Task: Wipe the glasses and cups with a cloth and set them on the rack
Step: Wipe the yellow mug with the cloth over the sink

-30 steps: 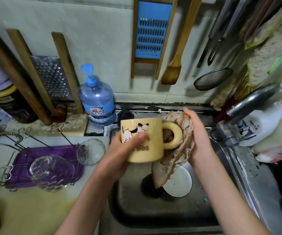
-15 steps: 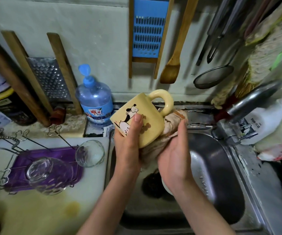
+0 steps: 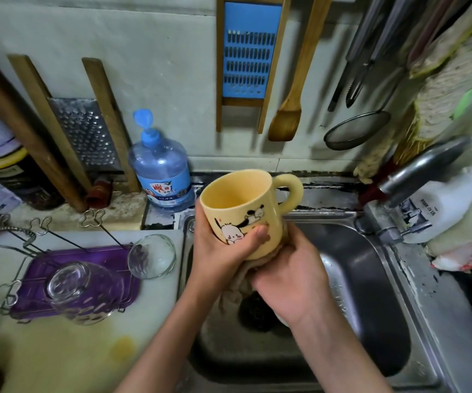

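Note:
Above the steel sink (image 3: 376, 279) I hold a yellow mug (image 3: 240, 199) with a cartoon dog print, its mouth turned up towards me and its handle to the right. My left hand (image 3: 220, 251) grips the mug's side, thumb across the print. My right hand (image 3: 288, 276) holds a brownish cloth (image 3: 237, 287) bunched against the mug's underside; most of the cloth is hidden by the hand. On the counter at the left stands a wire rack (image 3: 10, 293) on a purple tray (image 3: 44, 268). Two clear glasses (image 3: 84, 290) (image 3: 152, 256) hang mouth-down on its prongs.
A blue-capped soap bottle (image 3: 161, 171) stands behind the sink's left corner. The tap (image 3: 416, 171) reaches in from the right. Graters, a wooden spatula (image 3: 288, 114) and a strainer (image 3: 357, 131) hang on the wall. A dark scourer (image 3: 254, 316) lies in the basin.
The mug has turned from tilted with its base towards me to mouth-up. My right hand with the cloth has moved under the mug's base.

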A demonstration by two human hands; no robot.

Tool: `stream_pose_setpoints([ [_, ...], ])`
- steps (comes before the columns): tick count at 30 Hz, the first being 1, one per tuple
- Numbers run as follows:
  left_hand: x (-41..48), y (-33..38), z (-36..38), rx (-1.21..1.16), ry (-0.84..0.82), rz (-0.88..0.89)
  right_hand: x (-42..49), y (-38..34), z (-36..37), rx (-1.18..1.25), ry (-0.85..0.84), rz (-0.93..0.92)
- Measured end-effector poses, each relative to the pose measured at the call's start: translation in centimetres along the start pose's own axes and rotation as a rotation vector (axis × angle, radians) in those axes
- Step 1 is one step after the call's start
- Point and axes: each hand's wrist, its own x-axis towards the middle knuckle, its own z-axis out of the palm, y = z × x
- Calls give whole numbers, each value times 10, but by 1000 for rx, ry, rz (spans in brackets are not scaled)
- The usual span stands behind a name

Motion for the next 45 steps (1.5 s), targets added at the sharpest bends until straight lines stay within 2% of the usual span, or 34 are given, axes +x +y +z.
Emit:
stream_pose_setpoints([
  [6, 10, 10, -1, -129, 162, -30, -21, 0, -4, -207, -89, 1],
  [10, 6, 17, 7, -238, 221, -68, 0, 11, -3, -540, -68, -280],
  [12, 2, 17, 12, -297, 249, -117, 17, 17, -2, -608, -14, -406],
  [14, -1, 19, 18, -398, 268, -173, 32, 18, 1, -499, 7, -474],
  [16, -11, 17, 25, -446, 261, -205, 44, 13, 7, -335, -50, -447],
  [20, -22, 17, 32, -337, 263, -171, 39, 1, 16, -180, -149, -240],
  [23, -17, 19, 29, -310, 250, -140, 34, -4, 8, -172, -120, -230],
  [28, -8, 24, 29, -356, 292, -104, 27, 3, 11, -208, -12, -316],
  [32, 4, 28, 31, -404, 334, -121, 17, 10, 12, -177, -66, -345],
  [35, 15, 25, 34, -531, 355, -238, 7, 21, 8, -255, -177, -610],
  [38, 17, 25, 27, -691, 279, -334, 1, 34, -1, -720, -382, -976],
  [40, 15, 20, 25, -773, 213, -385, 6, 36, -1, -1010, -392, -1152],
  [43, 4, 17, 31, -752, 214, -383, 23, 25, 12, -975, -298, -1219],
  [45, 2, 20, 33, -712, 237, -426, 31, 15, 24, -780, -168, -1106],
])
